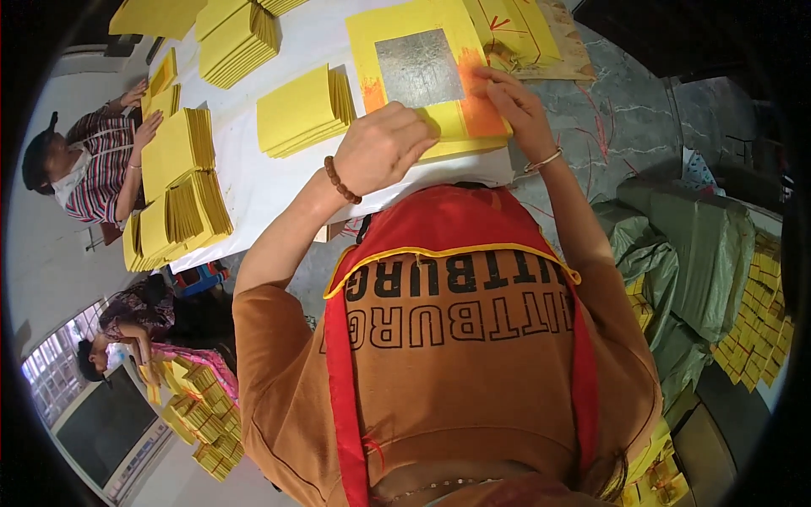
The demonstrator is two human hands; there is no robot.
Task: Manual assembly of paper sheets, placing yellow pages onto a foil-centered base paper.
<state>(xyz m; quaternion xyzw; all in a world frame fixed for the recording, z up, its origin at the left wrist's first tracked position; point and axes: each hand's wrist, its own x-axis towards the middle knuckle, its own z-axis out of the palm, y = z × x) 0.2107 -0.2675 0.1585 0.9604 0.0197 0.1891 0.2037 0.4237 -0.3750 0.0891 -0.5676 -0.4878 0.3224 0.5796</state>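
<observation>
A stack of yellow paper [359, 46] lies at the table's near edge in front of me. Its top sheet carries a silver-grey square [420, 68] with orange patches on both sides. My left hand [389, 145], wearing a brown bead bracelet, is closed, its fingertips pinching at the stack's near edge. What lies under its curled fingers is hidden. At the right side my right hand [519, 106], with a light bangle, rests stretched fingers on the orange patch. A folded pile of yellow paper [297, 114] stands left of my left hand.
More yellow paper piles [236, 51] cover the white table [241, 118]. A bundle with red marks [515, 34] lies at the far right. One person [89, 165] works at the table's left side, another [127, 325] sits farther back. Green sheeting [693, 262] covers stacks on the right.
</observation>
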